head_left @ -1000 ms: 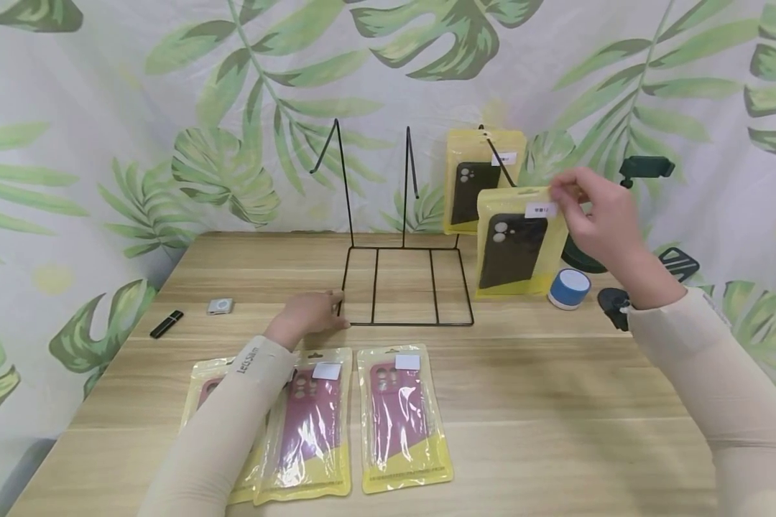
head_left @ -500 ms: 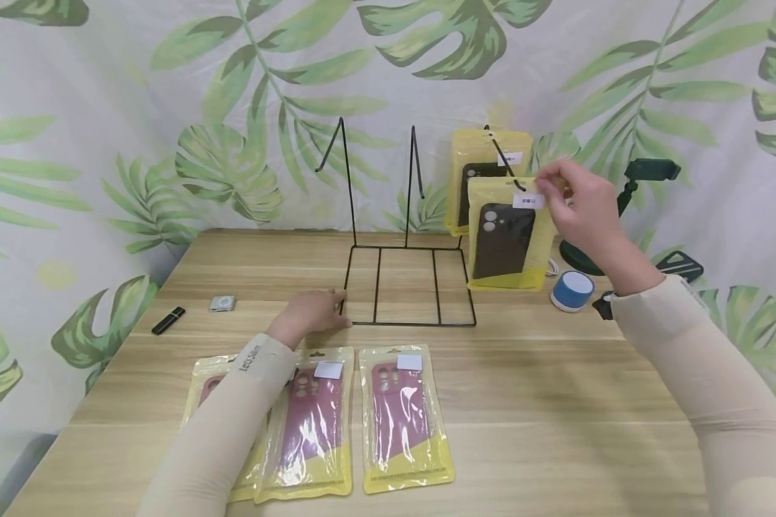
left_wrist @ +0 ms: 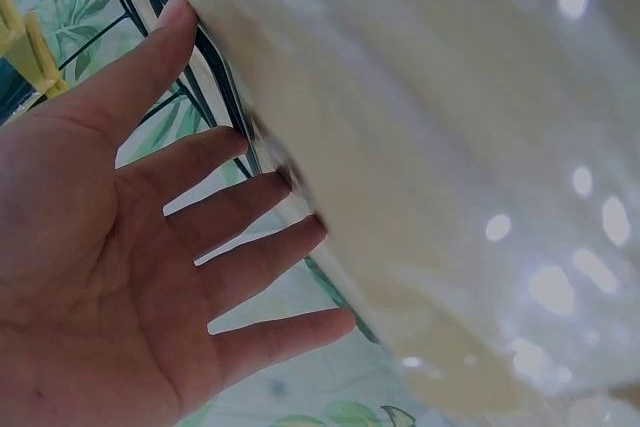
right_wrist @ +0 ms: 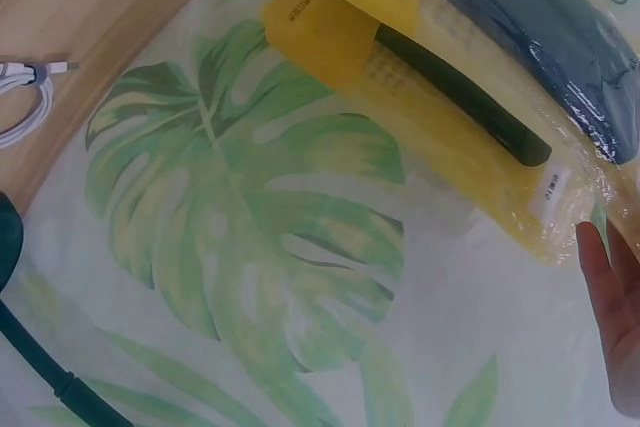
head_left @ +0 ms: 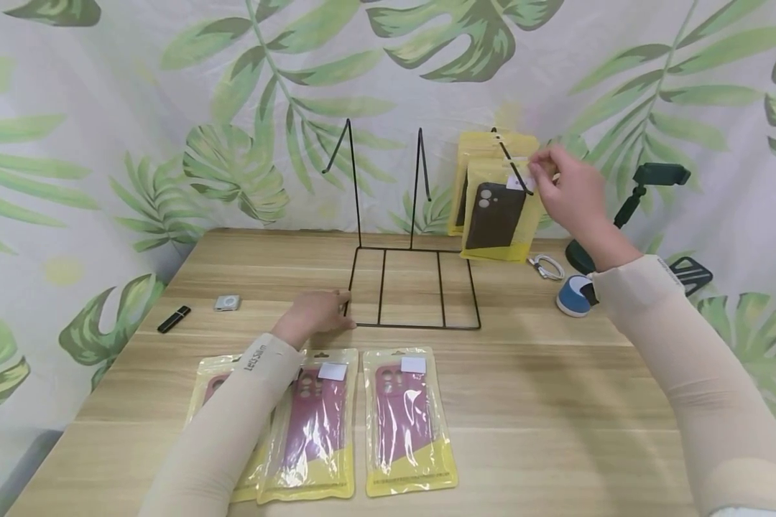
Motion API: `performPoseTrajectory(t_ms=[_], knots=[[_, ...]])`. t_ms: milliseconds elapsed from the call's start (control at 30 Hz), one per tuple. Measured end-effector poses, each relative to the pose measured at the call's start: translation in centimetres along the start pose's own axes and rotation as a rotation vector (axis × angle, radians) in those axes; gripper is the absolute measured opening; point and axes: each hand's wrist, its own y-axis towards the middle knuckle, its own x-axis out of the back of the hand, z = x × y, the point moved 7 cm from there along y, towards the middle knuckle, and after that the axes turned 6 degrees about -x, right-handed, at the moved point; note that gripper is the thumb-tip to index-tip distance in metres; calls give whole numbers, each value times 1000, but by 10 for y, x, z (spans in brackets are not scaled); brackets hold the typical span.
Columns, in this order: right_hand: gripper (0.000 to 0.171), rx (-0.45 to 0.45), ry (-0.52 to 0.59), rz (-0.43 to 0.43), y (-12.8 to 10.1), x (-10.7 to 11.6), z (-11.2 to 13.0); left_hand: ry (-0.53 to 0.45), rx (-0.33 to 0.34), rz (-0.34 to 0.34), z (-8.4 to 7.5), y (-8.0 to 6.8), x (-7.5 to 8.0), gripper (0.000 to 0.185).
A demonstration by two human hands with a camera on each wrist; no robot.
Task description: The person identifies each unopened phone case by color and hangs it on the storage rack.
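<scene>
My right hand (head_left: 570,188) pinches the top right corner of a yellow-edged clear pouch with a black phone case (head_left: 495,215). The pouch hangs at the right hook (head_left: 514,165) of a black wire rack, whose tip shows in front of its top edge. Behind it, another phone case pouch (head_left: 467,147) hangs further back on that hook. My left hand (head_left: 312,314) rests at the front left corner of the rack's base (head_left: 420,327). Its fingers (left_wrist: 255,257) are spread and nearly straight against the wire in the left wrist view.
Pouches with pink phone cases lie in front of the rack, one apart (head_left: 407,424), the others (head_left: 317,431) partly under my left forearm. A silver clip player (head_left: 227,302) and black stick (head_left: 174,319) lie left. A blue speaker (head_left: 572,296), white cable (head_left: 547,267) and green stand (head_left: 659,174) are right.
My right hand has moved the black phone case pouch back and up, onto the right hook and close to the pouch behind. My left hand stays at the rack's corner.
</scene>
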Motion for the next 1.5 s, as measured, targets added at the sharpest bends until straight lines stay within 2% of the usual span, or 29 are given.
performPoseTrajectory(t_ms=[267, 467, 600, 667, 733, 800, 867, 933, 1033, 1133, 1267, 1500], knots=[[35, -101, -9, 38, 16, -11, -10, 5, -6, -1, -5, 0, 0, 74], [40, -154, 13, 69, 18, -16, -18, 7, -3, 5, -5, -1, 0, 75], [53, -187, 78, 63, 6, -16, -26, 1, -5, 3, -4, 0, -1, 75], [63, -195, 94, 49, -5, -17, -30, 6, -9, 0, -4, 0, -1, 75], [75, -219, 76, 79, -22, -21, -33, 9, -10, -2, -3, 0, -2, 75], [86, -256, 35, 158, -42, -31, -37, 12, -9, 2, -2, -1, -2, 75], [93, -296, -18, 305, -65, -46, -39, 6, -4, 8, -1, -2, -2, 75], [95, -296, -87, 480, -90, -66, -40, -3, 0, 13, 0, -3, -2, 75], [94, -227, -141, 732, -126, -102, -39, -13, 6, 15, 1, -4, -1, 75], [87, -120, -167, 892, -154, -132, -36, -13, 11, 13, 2, -4, -1, 76], [82, -52, -211, 959, -172, -155, -35, 12, -5, 7, 0, -2, -1, 76], [80, -49, -287, 978, -173, -165, -34, 36, -28, -12, -5, -1, 1, 76]])
